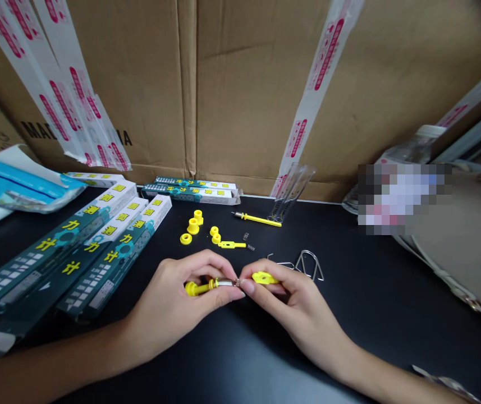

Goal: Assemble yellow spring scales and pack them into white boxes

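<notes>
My left hand (189, 286) is closed around a yellow plunger-like rod (200, 289) with a silvery spring section pointing right. The fingertips of my right hand (280, 289) pinch the small metal end, touching my left fingertips. A flat yellow piece (264, 277) is also held in my right hand, along its index finger. Just beyond the hands lie several yellow caps and rings (193, 226), a yellow flat stem (232, 245) and two small springs (248, 243). Another yellow rod with a metal tip (257, 219) rests farther back. Bent metal hooks (307, 264) lie near my right hand.
Printed spring scale boxes (116, 252) lie at the left, with more boxes (189, 192) at the back. Clear tubes (291, 193) lean against a large cardboard box (240, 84). A plastic bottle (417, 148) and a beige bag (459, 241) stand at the right; a blue packet (25, 179) lies far left.
</notes>
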Motion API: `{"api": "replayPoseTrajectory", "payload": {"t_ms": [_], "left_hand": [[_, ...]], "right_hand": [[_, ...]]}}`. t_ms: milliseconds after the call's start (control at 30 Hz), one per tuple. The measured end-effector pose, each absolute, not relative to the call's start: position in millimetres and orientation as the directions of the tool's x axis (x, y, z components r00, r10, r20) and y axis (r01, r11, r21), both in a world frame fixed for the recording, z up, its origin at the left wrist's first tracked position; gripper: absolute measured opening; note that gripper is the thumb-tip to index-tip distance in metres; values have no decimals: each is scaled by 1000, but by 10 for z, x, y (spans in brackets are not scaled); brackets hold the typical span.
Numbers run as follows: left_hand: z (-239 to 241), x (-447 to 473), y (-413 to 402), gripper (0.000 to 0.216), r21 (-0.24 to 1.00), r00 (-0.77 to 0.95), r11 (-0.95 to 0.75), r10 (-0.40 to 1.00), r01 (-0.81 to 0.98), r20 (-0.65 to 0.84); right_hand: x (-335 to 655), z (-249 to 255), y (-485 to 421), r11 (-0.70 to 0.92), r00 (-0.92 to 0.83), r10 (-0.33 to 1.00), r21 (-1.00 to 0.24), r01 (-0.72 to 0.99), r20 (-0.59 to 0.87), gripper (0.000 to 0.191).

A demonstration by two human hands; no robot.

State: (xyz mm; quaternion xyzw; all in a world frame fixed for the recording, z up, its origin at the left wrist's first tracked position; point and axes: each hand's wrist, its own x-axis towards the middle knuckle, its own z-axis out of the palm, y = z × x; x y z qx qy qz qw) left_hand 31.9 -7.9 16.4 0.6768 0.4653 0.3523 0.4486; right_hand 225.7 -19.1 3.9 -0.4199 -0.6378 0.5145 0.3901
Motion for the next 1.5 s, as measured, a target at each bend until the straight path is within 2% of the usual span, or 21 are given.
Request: {"api": "replayPoseTrajectory", "payload": {"t_ms": [200,400,567,733,1000,1300,1500], "left_hand": [[132,301,-93,9,935,324,-176,943,308,71],[137,319,-104,7,914,346,-245,930,325,126],[141,330,-96,11,946,301,-136,953,294,43],[128,314,-102,17,944,313,-147,948,297,50],[89,314,-116,14,889,353,-310,917,338,185],[71,301,-132,7,742,331,-505,860,442,388],[91,313,-127,7,750,346,-506,857,426,382]], "right_hand": [[2265,13,-187,225,-321,935,-951,211,150,16],[2262,15,-172,166,-330,938,-971,171,102,16],[2251,36,-176,141,-303,947,-984,107,103,15],[2253,13,-191,112,-309,948,-989,97,77,14],[2250,20,-171,59,-324,946,-996,72,33,18],[2254,33,-153,8,-332,943,-993,121,-33,28],[2252,53,-138,-18,-363,931,-996,90,-49,29]]}}
